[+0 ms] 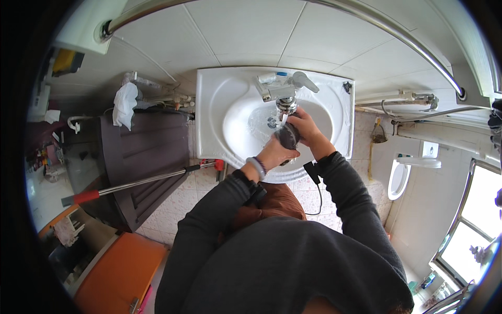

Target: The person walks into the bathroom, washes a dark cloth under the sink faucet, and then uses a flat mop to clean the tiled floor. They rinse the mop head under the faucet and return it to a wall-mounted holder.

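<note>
Over a white ceramic washbasin, both hands hold a dark, wet, rounded object whose kind I cannot tell. My left hand grips its lower side, with a pale bangle on the wrist. My right hand holds its upper right side, close beneath the chrome faucet. Water runs from the faucet onto the object and splashes into the bowl. A whitish piece shows at the object's top. Parts of the object are hidden by my fingers.
Left of the basin stands a dark ribbed appliance or cabinet, with a red-gripped metal pole across it. A white toilet is at the right. A chrome rail spans above; an orange panel lies lower left.
</note>
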`<state>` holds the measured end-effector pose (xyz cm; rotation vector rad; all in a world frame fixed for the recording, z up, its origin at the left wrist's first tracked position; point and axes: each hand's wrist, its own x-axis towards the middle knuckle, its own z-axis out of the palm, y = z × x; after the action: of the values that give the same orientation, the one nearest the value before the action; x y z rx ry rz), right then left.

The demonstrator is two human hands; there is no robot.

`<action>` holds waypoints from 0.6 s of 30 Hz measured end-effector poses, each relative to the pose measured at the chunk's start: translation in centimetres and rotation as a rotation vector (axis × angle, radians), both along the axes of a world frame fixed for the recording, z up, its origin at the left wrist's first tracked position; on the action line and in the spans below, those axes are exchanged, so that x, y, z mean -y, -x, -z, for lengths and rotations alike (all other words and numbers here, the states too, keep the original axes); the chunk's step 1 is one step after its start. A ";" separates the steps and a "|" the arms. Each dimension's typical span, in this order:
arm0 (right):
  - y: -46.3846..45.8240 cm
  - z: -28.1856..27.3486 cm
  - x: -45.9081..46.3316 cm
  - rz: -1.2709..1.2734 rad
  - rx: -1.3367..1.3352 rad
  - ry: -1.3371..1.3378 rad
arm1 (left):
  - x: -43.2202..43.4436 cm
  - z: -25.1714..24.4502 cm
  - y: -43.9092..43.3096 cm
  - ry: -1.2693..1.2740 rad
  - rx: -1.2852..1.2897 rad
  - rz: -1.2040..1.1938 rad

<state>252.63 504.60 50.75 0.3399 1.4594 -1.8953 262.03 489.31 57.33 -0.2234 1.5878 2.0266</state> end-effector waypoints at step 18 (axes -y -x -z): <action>1.2 -1.9 0.5 0.448 -0.228 -0.256 | -2.1 4.7 6.9 -0.986 0.540 -0.550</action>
<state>251.44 504.10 52.63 0.6321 1.9108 -2.1490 255.17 491.39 52.64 -0.7844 0.1109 2.5859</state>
